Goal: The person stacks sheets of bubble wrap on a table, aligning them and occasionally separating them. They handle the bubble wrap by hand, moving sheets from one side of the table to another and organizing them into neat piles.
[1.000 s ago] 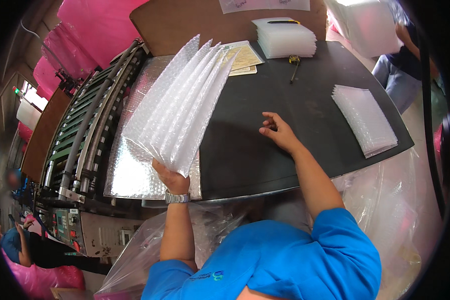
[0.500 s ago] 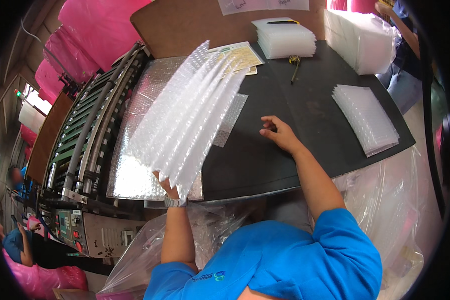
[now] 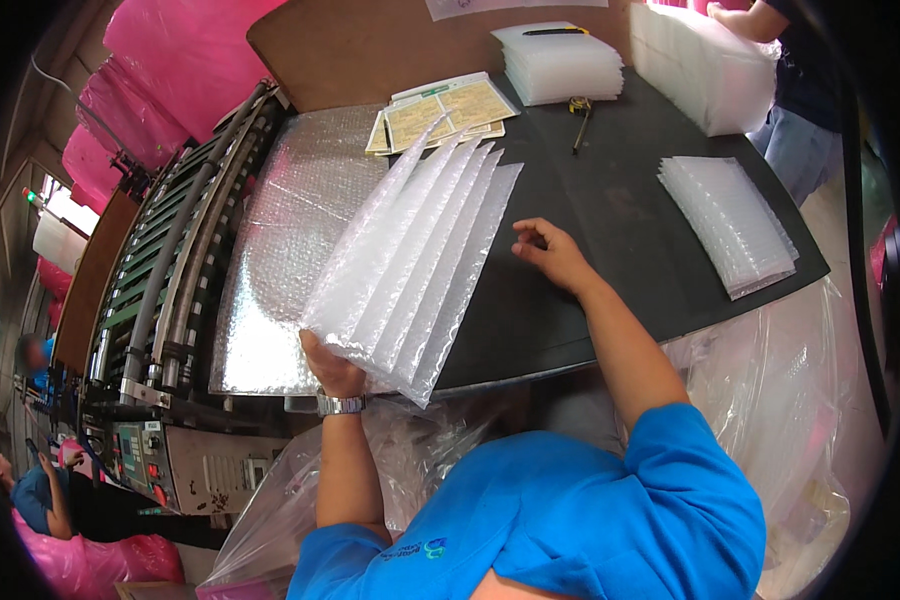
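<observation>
Sheets of bubble wrap [image 3: 410, 265] fan out — left hand [image 3: 332, 367] gripping them, right hand [image 3: 558, 258] empty, loosely curled.

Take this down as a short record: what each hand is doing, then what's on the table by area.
Left hand: gripping fanned bubble wrap near its lower end
Right hand: empty, fingers curled, over the black table
Table right: bubble wrap stack
Table back: white stack, slim tool on top; tape measure in front
Table left: papers, shiny bubble sheet
</observation>
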